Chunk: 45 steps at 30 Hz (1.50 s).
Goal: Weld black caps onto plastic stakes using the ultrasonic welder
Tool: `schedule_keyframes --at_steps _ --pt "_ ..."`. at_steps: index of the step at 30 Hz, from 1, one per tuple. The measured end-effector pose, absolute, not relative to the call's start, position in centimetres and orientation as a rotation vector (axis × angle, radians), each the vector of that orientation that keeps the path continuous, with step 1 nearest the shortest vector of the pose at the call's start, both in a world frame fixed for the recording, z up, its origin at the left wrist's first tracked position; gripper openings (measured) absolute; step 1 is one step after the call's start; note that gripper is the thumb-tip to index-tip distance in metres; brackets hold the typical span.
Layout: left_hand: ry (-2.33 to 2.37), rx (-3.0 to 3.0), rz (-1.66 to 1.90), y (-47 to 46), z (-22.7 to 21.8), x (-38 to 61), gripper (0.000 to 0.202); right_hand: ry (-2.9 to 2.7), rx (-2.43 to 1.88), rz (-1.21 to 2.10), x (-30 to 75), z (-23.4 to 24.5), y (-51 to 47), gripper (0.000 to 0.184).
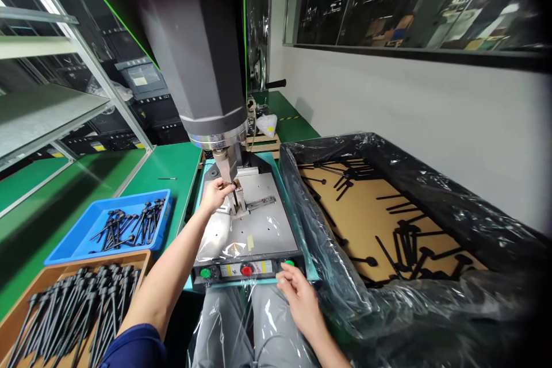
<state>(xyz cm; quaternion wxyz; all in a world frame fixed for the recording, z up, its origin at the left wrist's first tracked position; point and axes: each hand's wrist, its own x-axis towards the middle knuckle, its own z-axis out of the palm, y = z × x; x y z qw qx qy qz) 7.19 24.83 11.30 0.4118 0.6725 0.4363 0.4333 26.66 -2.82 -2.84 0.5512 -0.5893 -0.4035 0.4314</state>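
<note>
a dark blue sleeve (137, 346) (worn short) and light grey trousers (221, 322)

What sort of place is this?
Probably a factory workstation: there is a press-like machine with a red button, a blue tray and brown tray of similar black rod-like parts, and a plastic-lined container holding more.
</note>
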Motion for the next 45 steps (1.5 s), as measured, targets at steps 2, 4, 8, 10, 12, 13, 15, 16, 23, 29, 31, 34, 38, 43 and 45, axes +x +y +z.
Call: schedule_keyframes --at_steps 2,4,8,10,12,13,15,16,23,29,31,34,38,43,45 --pt "1.106 1.683 1.139 24.7 11.5 6.9 0.034 -0.986 -1.411 0.934 27.3 -1.8 -0.9 0.041" --pt "1.145 1.63 1.253 24.3 11.5 6.0 0.041 -1.042 -1.467 0.832 28.1 -0.8 1.5 0.04" --pt "1.392 1.518 1.332 22.8 9.8 2.1 0.04 -1.228 -1.737 0.628 29.6 0.6 6.5 0.038" --pt "1.531 1.482 1.263 21.5 8.1 -0.5 0.033 -1.325 -1.928 0.54 30.0 0.7 8.4 0.037" --pt "1.643 1.431 1.203 19.9 6.1 -2.8 0.028 -1.366 -2.051 0.49 30.2 0.7 9.8 0.037" --pt "1.694 1.407 1.174 19.1 5.1 -3.6 0.027 -1.37 -2.083 0.482 30.2 0.6 10.4 0.038" --pt "1.781 1.361 1.118 17.6 3.2 -4.9 0.026 -1.371 -2.134 0.473 30.3 0.5 11.2 0.04" --pt "1.818 1.34 1.091 17.0 2.5 -5.2 0.027 -1.379 -2.159 0.469 30.3 0.5 11.5 0.04" --pt "1.891 1.26 0.99 15.5 -0.1 -5.9 0.035 -1.43 -2.171 0.478 30.0 0.5 13.6 0.012" --pt "1.758 1.22 1.042 15.2 -0.7 -6.2 0.017 -1.39 -1.925 0.609 29.4 0.1 13.0 0.01" --pt "1.709 1.196 1.067 14.9 -0.8 -6.2 0.013 -1.355 -1.804 0.677 29.0 0.0 12.4 0.014" --pt "1.647 1.146 1.125 14.4 -0.6 -5.9 0.016 -1.287 -1.633 0.763 28.3 0.2 11.8 0.029" --pt "1.551 1.07 1.241 14.2 0.8 -5.5 0.025 -1.182 -1.469 0.866 28.0 1.6 11.8 0.043" --pt "1.391 1.008 1.353 15.3 4.3 -5.1 0.033 -1.049 -1.373 0.89 28.8 5.0 13.5 0.058" --pt "1.349 1.003 1.388 16.2 5.9 -4.9 0.042 -1.012 -1.339 0.887 29.3 6.6 14.8 0.061"
